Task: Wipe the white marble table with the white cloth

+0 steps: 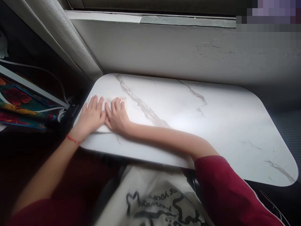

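Note:
A thin white sheet, a cloth or a paper wipe [103, 129], lies on the left end of a white marble-patterned tabletop [188, 110]. My left hand [91, 116] rests flat on it with the fingers stretched out and a red string bracelet at the wrist. Beside it, thumb side close to the left, my right hand [117, 116] presses on the same sheet, its fingers spread and slightly bent. Neither hand is closed around anything. Both palms cover most of the sheet, so its full outline is hidden.
Behind the table stands a grey wall [164, 50] under a window ledge [188, 20]. A pale curtain [68, 34] hangs at the left. Colourful floral fabric [21, 106] and white cables [61, 113] lie beyond the table's left end. A printed cream cloth [155, 201] is below the front edge.

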Available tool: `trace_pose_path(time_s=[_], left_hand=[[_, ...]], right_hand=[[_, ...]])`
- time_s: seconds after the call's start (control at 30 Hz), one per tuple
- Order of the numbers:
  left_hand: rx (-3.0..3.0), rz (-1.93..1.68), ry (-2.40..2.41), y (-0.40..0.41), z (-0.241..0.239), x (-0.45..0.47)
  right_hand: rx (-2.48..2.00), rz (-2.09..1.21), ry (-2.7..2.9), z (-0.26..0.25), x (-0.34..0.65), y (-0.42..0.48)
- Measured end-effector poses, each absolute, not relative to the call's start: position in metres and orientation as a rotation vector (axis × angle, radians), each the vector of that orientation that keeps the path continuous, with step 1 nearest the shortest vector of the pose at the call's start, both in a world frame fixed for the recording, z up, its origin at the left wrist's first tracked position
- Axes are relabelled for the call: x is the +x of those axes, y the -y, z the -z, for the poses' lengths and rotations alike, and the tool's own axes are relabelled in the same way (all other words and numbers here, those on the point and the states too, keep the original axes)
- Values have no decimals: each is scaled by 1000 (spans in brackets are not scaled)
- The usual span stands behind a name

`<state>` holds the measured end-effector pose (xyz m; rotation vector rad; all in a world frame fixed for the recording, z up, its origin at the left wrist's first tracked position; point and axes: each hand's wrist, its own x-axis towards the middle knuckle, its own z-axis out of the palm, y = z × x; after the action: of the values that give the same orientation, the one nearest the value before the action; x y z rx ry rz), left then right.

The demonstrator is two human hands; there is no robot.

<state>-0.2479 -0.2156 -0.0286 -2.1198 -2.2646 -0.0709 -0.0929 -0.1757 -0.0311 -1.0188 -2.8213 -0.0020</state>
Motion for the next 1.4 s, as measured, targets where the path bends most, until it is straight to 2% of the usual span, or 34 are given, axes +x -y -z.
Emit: trace_pose_path(time_s=[0.3,0.6,0.97,1.13,1.4], left_hand=[[-2291,135,2189,86,32,-256],[-2300,247,2180,32,35,-250],[-2218,375,2219,34,39,-243],[-2213,315,2208,46,36,-238],[-2257,190,2157,118,31,-206]], right_hand=[[-1199,41,2647,44,-96,73],[-1259,106,2572,55,-95,17],[-1247,43,2541,61,-94,6],[-1218,32,2568,61,-89,14],[-1169,-35,2746,42,-46,78]])
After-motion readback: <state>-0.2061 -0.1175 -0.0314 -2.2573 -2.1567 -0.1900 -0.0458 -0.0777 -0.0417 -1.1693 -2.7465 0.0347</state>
